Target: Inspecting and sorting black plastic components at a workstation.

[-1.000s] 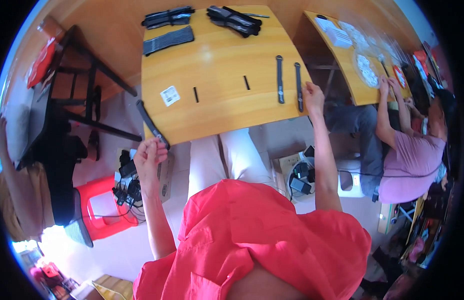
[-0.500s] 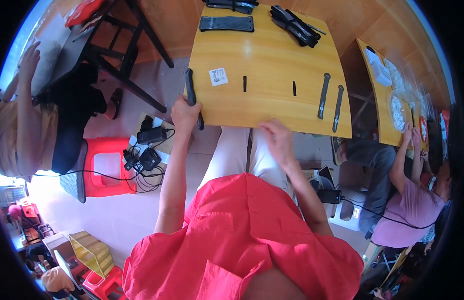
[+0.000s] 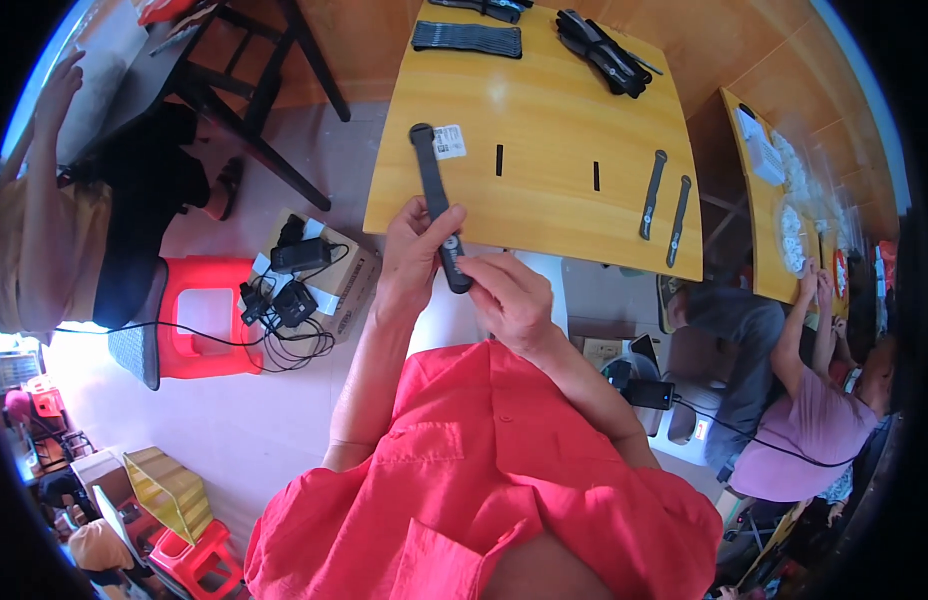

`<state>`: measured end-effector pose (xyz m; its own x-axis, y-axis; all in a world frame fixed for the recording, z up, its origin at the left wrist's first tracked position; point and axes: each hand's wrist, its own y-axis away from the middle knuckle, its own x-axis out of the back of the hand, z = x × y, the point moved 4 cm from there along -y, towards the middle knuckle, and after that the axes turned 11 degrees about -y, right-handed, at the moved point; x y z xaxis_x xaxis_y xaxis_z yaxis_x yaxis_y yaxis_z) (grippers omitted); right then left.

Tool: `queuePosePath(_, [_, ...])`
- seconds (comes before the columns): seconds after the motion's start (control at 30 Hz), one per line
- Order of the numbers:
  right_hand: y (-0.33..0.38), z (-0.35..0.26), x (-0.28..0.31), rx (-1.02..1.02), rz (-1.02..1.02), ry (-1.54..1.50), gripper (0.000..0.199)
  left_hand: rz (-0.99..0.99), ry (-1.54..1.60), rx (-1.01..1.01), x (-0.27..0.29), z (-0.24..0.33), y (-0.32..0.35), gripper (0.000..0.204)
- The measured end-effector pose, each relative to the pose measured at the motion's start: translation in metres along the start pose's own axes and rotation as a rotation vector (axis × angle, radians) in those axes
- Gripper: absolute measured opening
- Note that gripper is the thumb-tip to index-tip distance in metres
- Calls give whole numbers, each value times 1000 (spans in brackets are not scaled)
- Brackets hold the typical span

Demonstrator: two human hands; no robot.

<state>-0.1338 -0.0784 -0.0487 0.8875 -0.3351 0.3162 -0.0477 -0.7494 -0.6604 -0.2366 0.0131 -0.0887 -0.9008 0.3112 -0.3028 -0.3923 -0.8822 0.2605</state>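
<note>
A black strap [image 3: 430, 170] with a rounded loop at its far end slants over the near left edge of the wooden table [image 3: 544, 110]. My left hand [image 3: 407, 262] is closed round the strap's lower half, thumb on top. At the near end, my right hand [image 3: 516, 302] pinches the strap's edge with its fingertips, which partly hide each other. Beside the loop end lies a white printed label [image 3: 451, 143], partly covered. Two short black strips [image 3: 499, 160] lie mid-table, and two similar straps [image 3: 653, 195] rest side by side near the right edge.
At the table's far side are a flat row of dark straps [image 3: 467, 38] and a tied black bundle [image 3: 602, 52]. Left, a red stool [image 3: 209, 350] stands beside a box with black adapters [image 3: 296, 300] and cables. People sit on both sides; another table [image 3: 774, 270] is at right.
My left hand has lifted the strap from the table's left edge and brought it rightward in front of me. My right hand has moved left and closed on its near end.
</note>
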Motion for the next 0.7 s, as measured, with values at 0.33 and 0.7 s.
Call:
queuePosePath(0.33, [1, 4, 40, -413, 108, -524, 30, -385, 258, 95, -31, 4, 22, 31])
queuePosePath(0.7, [-1, 7, 72, -416, -35, -471, 18, -403, 94, 115, -48, 13, 28, 33])
